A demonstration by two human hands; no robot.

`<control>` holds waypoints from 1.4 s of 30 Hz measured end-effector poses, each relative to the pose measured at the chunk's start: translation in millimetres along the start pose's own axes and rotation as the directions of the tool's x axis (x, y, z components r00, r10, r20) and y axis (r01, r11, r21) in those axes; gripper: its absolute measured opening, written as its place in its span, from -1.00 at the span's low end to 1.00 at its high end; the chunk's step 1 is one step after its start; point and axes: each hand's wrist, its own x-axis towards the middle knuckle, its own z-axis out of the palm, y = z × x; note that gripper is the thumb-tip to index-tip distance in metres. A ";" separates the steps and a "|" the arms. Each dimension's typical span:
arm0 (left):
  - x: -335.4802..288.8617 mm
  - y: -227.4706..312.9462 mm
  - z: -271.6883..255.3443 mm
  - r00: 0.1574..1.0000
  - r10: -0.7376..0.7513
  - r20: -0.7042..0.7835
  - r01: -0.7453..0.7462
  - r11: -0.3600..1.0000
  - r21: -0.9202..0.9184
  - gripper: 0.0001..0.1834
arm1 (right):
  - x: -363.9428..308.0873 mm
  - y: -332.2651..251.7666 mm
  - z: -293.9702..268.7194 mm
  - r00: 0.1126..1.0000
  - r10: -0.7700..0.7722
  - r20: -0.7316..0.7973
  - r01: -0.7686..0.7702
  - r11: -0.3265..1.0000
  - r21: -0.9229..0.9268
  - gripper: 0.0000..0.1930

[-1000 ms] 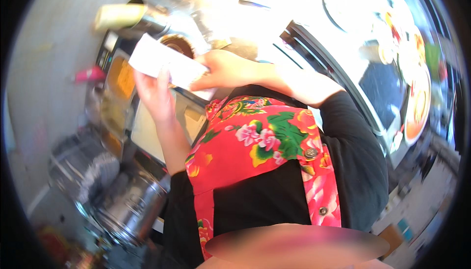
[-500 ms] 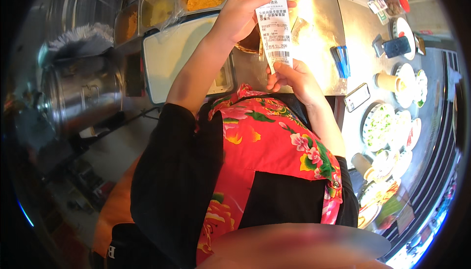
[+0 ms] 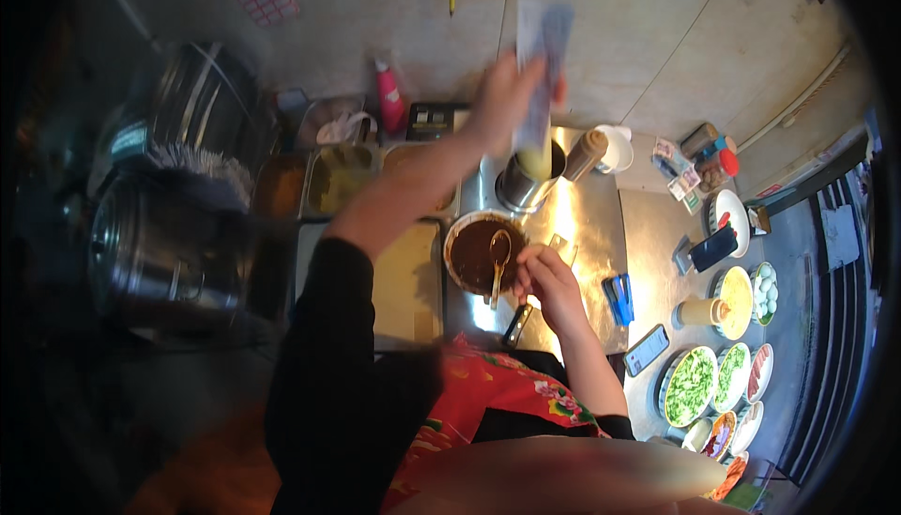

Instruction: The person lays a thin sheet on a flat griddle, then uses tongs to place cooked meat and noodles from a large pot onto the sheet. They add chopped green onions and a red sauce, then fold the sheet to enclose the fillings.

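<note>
Beneath both hands a steel counter [image 3: 589, 219] is seen. Just left of the right hand [image 3: 552, 292], a bowl of dark sauce [image 3: 449, 254] is set; its fingers are half curled, and whether anything is gripped cannot be told. Below the left hand [image 3: 511, 102] a steel cup [image 3: 518, 188] is placed. A blurred paper slip [image 3: 546, 34] is pinched in the left hand's closed fingers, likely light, limp and easily creased, best taken by its edges. Beside the right fingertips, a spoon [image 3: 498, 266] is rested in the bowl.
</note>
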 end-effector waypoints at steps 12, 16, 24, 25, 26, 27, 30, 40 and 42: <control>300.8 19.3 -107.1 0.981 0.021 -0.191 -0.014 0.999 0.035 -0.84 | -44.2 28.9 -34.7 0.959 0.215 -0.183 -0.221 0.975 -0.012 -0.84; 326.6 -0.6 -121.9 0.968 0.077 -0.238 -0.079 0.997 0.000 -0.86 | -44.6 25.7 -35.2 0.959 0.227 -0.171 -0.222 0.974 0.045 -0.84; 296.5 41.0 -109.3 0.919 0.281 -0.276 -0.210 0.942 0.262 -0.81 | -44.0 35.9 -20.3 0.971 0.214 -0.106 -0.211 0.977 0.038 -0.85; 268.8 41.8 -101.3 0.869 0.403 -0.287 -0.274 0.875 0.400 -0.78 | -45.5 37.3 -18.5 0.971 0.217 -0.102 -0.216 0.976 0.024 -0.85; 227.9 34.7 -90.9 0.750 0.607 -0.263 -0.366 0.713 0.598 -0.74 | -47.2 38.5 -16.3 0.971 0.219 -0.097 -0.218 0.976 0.014 -0.85; 178.7 25.0 -77.8 0.641 0.744 -0.190 -0.421 0.547 0.723 -0.69 | -49.4 38.8 -14.0 0.969 0.233 -0.086 -0.234 0.972 0.002 -0.84; -9.9 -9.0 -40.5 0.873 0.483 0.061 -0.426 0.697 0.577 -0.51 | -56.8 37.3 -5.3 0.941 0.326 -0.090 -0.333 0.939 -0.082 -0.82; -285.8 -48.3 58.7 0.637 -0.188 0.748 -0.372 0.774 0.512 -0.57 | -74.5 70.7 45.9 0.942 0.246 0.229 -0.277 0.954 0.117 -0.80; -300.9 -50.1 78.1 0.578 -0.237 0.781 -0.447 0.709 0.546 -0.60 | -78.2 83.5 52.1 0.940 0.230 0.252 -0.316 0.866 0.387 -0.78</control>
